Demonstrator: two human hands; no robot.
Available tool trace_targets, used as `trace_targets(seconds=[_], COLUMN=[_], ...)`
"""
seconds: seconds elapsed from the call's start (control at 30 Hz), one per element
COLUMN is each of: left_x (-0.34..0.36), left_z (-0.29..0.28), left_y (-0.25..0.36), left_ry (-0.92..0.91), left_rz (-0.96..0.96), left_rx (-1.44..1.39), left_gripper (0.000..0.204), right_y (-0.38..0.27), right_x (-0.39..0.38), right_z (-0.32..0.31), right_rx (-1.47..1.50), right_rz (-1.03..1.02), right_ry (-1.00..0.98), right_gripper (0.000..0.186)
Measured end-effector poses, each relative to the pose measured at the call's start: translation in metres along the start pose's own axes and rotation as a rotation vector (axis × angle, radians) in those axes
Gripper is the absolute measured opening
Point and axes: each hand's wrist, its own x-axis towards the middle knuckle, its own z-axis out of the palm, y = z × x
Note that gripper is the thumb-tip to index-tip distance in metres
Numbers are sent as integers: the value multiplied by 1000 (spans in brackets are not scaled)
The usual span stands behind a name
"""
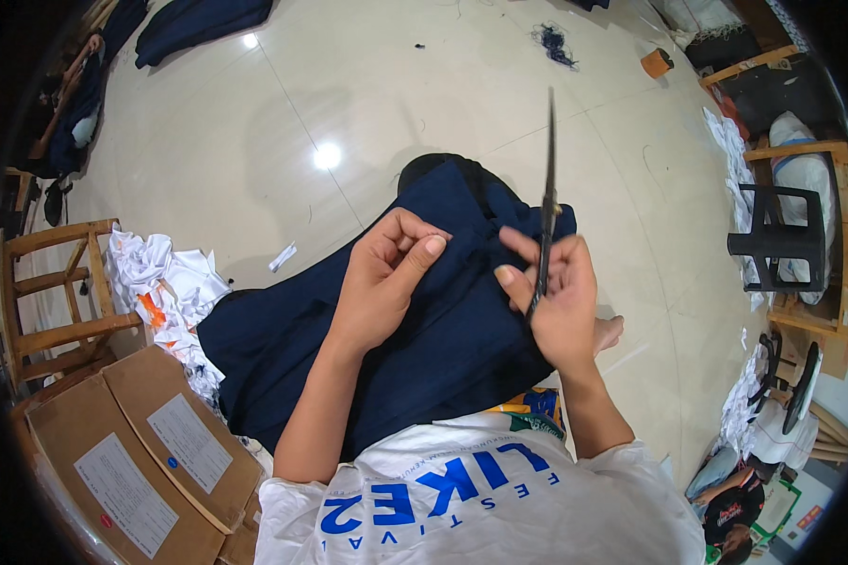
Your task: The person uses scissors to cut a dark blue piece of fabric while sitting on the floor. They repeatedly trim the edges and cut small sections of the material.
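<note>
A dark navy cloth (415, 367) lies spread over my lap and bends over my knees. Above it my left hand (396, 264) is closed in a pinch, thumb against forefinger; what sits between them, if anything, is too small to make out. My right hand (561, 292) holds a pair of dark scissors (549, 160), seen nearly edge-on, with the blades pointing away from me. Its thumb and forefinger stick out toward the left hand, apart from it. The scissors' handles are partly hidden by the fingers.
Cardboard boxes (122, 452) stand at the near left, beside white cloth scraps (165, 282) and a wooden stool (61, 292). On the tiled floor (349, 85) lie a dark thread tangle (554, 45) and an orange-brown object (658, 63). A black plastic stool (782, 235) is at right.
</note>
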Motion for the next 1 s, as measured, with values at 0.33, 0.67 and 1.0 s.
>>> trace_targets(seconds=[0.33, 0.67, 1.0], left_x=[0, -23, -23], left_z=[4, 27, 37], left_y=[4, 35, 13], left_ry=[-40, 16, 308], left_rz=[-6, 82, 234], left_rx=[-42, 632, 462], left_gripper=[8, 10, 5], right_y=[1, -1, 18], right_x=[49, 28, 10], right_z=[-8, -9, 31], right_rx=[178, -11, -236], right_rz=[134, -74, -440], right_ry=[-412, -327, 41], right_gripper=[50, 58, 53])
